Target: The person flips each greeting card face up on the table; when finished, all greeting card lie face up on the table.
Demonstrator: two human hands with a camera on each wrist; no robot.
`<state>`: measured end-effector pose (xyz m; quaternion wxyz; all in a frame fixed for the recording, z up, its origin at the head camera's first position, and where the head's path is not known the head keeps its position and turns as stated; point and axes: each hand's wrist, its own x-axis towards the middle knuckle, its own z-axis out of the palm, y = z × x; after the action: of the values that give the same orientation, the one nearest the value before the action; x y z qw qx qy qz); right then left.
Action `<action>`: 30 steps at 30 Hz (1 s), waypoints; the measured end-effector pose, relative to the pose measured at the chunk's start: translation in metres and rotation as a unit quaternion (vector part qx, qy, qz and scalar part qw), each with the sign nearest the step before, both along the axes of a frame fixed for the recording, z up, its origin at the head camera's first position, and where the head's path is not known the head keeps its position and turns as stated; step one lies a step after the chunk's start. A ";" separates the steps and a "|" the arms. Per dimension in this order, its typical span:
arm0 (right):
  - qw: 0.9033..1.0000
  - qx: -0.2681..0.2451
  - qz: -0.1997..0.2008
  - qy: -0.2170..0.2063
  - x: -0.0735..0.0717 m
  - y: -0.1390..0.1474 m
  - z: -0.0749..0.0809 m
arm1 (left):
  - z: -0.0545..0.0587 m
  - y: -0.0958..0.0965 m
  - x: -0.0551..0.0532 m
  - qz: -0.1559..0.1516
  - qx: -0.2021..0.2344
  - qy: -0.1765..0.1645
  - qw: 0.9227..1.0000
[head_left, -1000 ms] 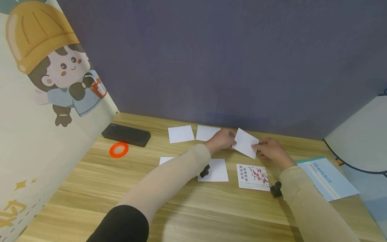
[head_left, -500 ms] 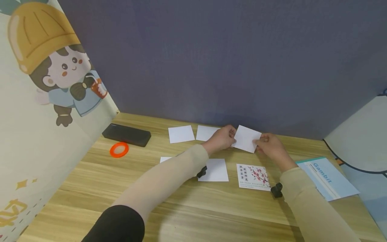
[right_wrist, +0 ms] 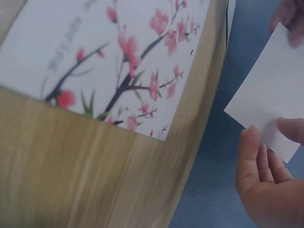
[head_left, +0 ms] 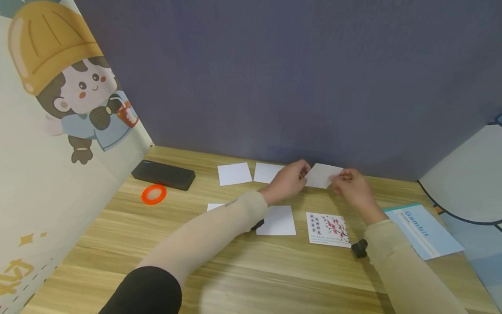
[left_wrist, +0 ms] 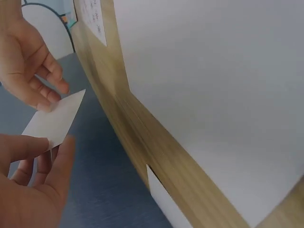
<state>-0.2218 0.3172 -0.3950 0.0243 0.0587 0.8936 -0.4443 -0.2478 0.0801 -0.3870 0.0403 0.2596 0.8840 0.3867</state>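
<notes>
- Held up off the table (head_left: 259,270), the card (head_left: 323,175) is a little nearer the wall (head_left: 251,87) than 1 second ago, and tilts so its face looks narrower; both hands move with it.
- Left hand (head_left: 288,178): thumb and fingers pinch the card's left edge.
- Right hand (head_left: 355,189): thumb on the face, fingertips behind, gripping the opposite edge.
- Near the hands, 4 blank cards (head_left: 234,174) lie in 2 rows, 1 partly behind the left sleeve (head_left: 208,233); the blossom card (head_left: 328,230) lies nearer the person than the held card.
- Handling, as a judgement: light, thin, fairly stiff, perhaps smooth enough to slip; hard squeezing could crease it. Opposite edges, lightly pinched, seem the best hold.
</notes>
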 end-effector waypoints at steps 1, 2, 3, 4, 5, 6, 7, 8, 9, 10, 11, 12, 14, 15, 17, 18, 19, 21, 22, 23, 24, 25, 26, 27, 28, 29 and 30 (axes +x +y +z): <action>1.000 -0.003 0.000 0.003 0.001 -0.001 0.001 | 0.001 0.000 0.001 -0.001 -0.010 0.013 1.000; 1.000 -0.005 0.001 0.004 0.001 -0.001 0.002 | 0.001 -0.001 0.001 -0.002 -0.020 0.027 0.999; 1.000 -0.007 0.002 0.006 0.001 -0.001 0.003 | 0.002 -0.001 0.002 -0.003 -0.029 0.039 0.999; 1.000 -0.008 0.003 0.008 0.001 -0.002 0.003 | 0.002 -0.002 0.002 -0.006 -0.037 0.053 0.998; 1.000 -0.008 0.004 0.008 0.001 -0.002 0.003 | 0.002 -0.003 0.003 -0.008 -0.046 0.068 0.997; 1.000 -0.004 0.006 0.007 0.001 -0.001 0.004 | 0.003 -0.004 0.004 -0.010 -0.054 0.082 0.995; 1.000 -0.004 0.010 0.006 0.000 -0.001 0.004 | 0.003 -0.005 0.004 -0.012 -0.060 0.098 0.993; 1.000 -0.007 0.014 0.004 0.000 0.000 0.003 | 0.003 -0.006 0.005 -0.015 -0.065 0.113 0.991; 1.000 -0.012 0.016 0.000 0.000 0.000 0.003 | 0.002 -0.006 0.005 -0.018 -0.071 0.129 0.989; 1.000 -0.019 0.016 -0.006 -0.001 0.001 0.002 | 0.002 -0.007 0.005 -0.021 -0.076 0.144 0.986; 0.999 -0.031 0.017 -0.014 -0.001 0.002 0.002 | 0.002 -0.008 0.005 -0.022 -0.081 0.159 0.984; 0.998 -0.047 0.016 -0.023 -0.001 0.003 0.001 | 0.001 -0.008 0.005 -0.024 -0.085 0.174 0.981; 0.996 -0.079 0.011 -0.041 -0.001 0.004 -0.001 | 0.001 -0.009 0.006 -0.028 -0.092 0.195 0.976; 0.995 -0.092 0.007 -0.050 0.000 0.005 -0.002 | 0.002 -0.009 0.007 -0.030 -0.094 0.203 0.974; 0.991 -0.115 0.009 -0.062 0.000 0.007 -0.004 | 0.002 -0.009 0.008 -0.033 -0.097 0.215 0.971; 0.989 -0.131 0.011 -0.068 0.000 0.008 -0.005 | 0.003 -0.009 0.009 -0.035 -0.097 0.218 0.970; 0.986 -0.149 0.014 -0.076 0.000 0.009 -0.005 | 0.003 -0.009 0.009 -0.038 -0.098 0.223 0.969; 0.975 -0.200 0.021 -0.094 0.000 0.011 -0.005 | 0.004 -0.009 0.010 -0.043 -0.099 0.237 0.966; 0.967 -0.233 0.023 -0.104 0.000 0.013 -0.005 | 0.005 -0.009 0.011 -0.045 -0.100 0.244 0.964; 0.957 -0.265 0.025 -0.117 -0.001 0.014 -0.005 | 0.006 -0.009 0.012 -0.047 -0.102 0.253 0.961; 0.945 -0.299 0.025 -0.128 -0.001 0.015 -0.004 | 0.006 -0.009 0.012 -0.051 -0.104 0.263 0.958; 0.934 -0.329 0.027 -0.138 -0.001 0.016 -0.003 | 0.007 -0.009 0.012 -0.053 -0.107 0.271 0.955; 0.924 -0.352 0.032 -0.145 -0.001 0.017 -0.002 | 0.008 -0.009 0.013 -0.056 -0.110 0.276 0.953; 0.914 -0.374 0.038 -0.151 -0.002 0.018 -0.001 | 0.008 -0.009 0.014 -0.058 -0.116 0.281 0.951; 0.907 -0.388 0.044 -0.157 -0.002 0.019 0.000 | 0.009 -0.009 0.015 -0.059 -0.122 0.284 0.949; 0.901 -0.399 0.051 -0.164 -0.002 0.019 0.001 | 0.009 -0.009 0.016 -0.061 -0.128 0.287 0.947; 0.894 -0.411 0.057 -0.170 -0.002 0.020 0.002 | 0.008 -0.010 0.016 -0.063 -0.134 0.286 0.947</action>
<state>-0.2236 0.3369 -0.3929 0.2226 0.0674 0.6157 -0.7528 -0.2314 0.0704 -0.3785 -0.1558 0.4068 0.8839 0.1703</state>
